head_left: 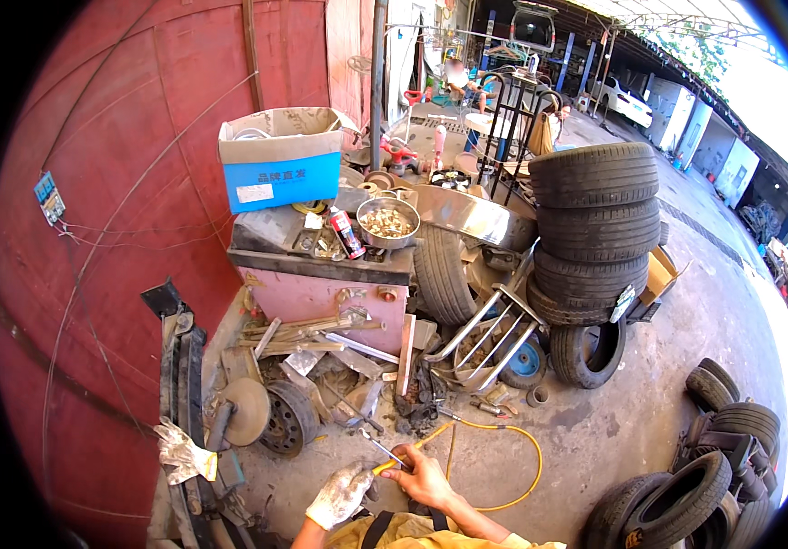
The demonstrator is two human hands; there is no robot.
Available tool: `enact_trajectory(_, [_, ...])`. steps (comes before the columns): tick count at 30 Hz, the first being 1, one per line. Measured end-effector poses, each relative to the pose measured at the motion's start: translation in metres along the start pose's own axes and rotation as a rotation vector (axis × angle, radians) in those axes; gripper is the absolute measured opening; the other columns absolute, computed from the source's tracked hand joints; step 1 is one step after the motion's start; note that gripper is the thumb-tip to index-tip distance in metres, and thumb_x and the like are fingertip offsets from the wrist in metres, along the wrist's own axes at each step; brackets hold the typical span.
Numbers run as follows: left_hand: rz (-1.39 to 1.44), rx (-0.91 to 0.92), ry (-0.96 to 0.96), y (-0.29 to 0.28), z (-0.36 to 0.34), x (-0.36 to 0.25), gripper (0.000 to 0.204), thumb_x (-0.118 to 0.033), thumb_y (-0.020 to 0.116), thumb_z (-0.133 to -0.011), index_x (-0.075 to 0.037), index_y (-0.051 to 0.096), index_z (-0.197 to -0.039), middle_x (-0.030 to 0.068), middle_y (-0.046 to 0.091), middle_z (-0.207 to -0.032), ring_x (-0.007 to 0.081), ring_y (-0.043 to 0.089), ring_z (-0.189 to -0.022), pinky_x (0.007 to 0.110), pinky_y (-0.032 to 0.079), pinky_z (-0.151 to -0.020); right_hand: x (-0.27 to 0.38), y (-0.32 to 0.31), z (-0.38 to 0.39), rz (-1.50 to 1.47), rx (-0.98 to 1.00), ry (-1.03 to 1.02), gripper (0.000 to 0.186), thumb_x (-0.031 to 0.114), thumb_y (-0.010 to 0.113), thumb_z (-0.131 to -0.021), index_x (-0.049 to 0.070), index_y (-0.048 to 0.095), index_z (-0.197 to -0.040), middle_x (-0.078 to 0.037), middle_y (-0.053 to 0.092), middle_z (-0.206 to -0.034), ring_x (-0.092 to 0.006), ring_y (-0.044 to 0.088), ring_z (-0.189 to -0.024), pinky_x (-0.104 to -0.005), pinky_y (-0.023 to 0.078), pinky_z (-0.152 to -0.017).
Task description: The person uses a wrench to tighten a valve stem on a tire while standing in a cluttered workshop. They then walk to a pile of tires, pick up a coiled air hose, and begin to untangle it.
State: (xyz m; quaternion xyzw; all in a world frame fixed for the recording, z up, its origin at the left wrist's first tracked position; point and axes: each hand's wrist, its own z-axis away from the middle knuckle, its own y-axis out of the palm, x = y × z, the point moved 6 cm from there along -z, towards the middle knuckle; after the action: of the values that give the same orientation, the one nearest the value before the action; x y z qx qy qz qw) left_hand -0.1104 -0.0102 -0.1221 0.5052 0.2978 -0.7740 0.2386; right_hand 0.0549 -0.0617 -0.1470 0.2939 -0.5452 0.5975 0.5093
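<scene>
My left hand (341, 495), in a soiled white work glove, is closed at the end of a yellow hose (513, 427). Bare and curled, my right hand (420, 477) meets it from the right. A slim metal-shafted tool (379, 447) sticks out from the right hand's fingers, pointing up and left; its exact kind is not clear. From the hands the hose runs up and right, then loops over the concrete. Fingers partly hide the spot where hose and tool come together. Another white glove (183, 452) lies on a dark metal frame (183, 366) at the left.
Ahead, wood scraps (307, 336), a wheel rim (289, 419) and a metal rack (487, 337) clutter the floor before a pink cabinet (321, 306). Stacked tires (593, 229) stand beyond; more tires (682, 503) lie at right. A red metal wall (119, 229) borders the left.
</scene>
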Motion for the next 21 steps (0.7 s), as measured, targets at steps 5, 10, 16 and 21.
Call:
enact_trajectory(5, [0.153,0.099,-0.012,0.005,-0.004,0.024,0.025,-0.023,0.05,-0.098,-0.002,0.062,-0.106,0.0034,0.064,-0.074,0.0114,0.059,-0.064,0.027,0.047,-0.058,0.002,-0.004,0.001,0.1,0.022,-0.045,0.048,0.034,0.079,-0.082,0.008,0.057,-0.115,-0.011,0.06,-0.068,-0.0227,0.057,-0.062,-0.0358,0.047,-0.061])
enact_trajectory(10, [0.435,0.209,-0.229,0.01,-0.004,0.035,0.026,-0.023,0.049,-0.099,-0.002,0.063,-0.106,0.0038,0.063,-0.073,0.0122,0.059,-0.062,0.027,0.048,-0.058,0.002,-0.007,0.003,0.139,0.028,-0.086,0.048,0.039,0.076,-0.082,0.011,0.056,-0.116,-0.013,0.061,-0.069,-0.0293,0.062,-0.064,-0.0388,0.048,-0.061])
enact_trajectory(16, [0.461,0.237,-0.32,0.01,-0.002,0.037,0.032,-0.028,0.049,-0.098,-0.002,0.064,-0.107,0.0028,0.063,-0.075,0.0117,0.058,-0.063,0.026,0.046,-0.059,0.002,-0.006,0.005,0.196,0.019,-0.158,0.047,0.044,0.071,-0.086,0.012,0.054,-0.117,-0.014,0.064,-0.068,-0.0347,0.066,-0.066,-0.042,0.049,-0.061])
enact_trajectory(21, [0.456,0.232,-0.306,0.008,-0.002,0.038,0.032,-0.029,0.05,-0.098,-0.002,0.064,-0.107,0.002,0.061,-0.075,0.0109,0.057,-0.064,0.026,0.045,-0.059,0.007,-0.006,0.005,0.213,0.034,-0.144,0.05,0.043,0.074,-0.083,0.011,0.056,-0.117,-0.016,0.066,-0.075,-0.0353,0.067,-0.071,-0.041,0.051,-0.062])
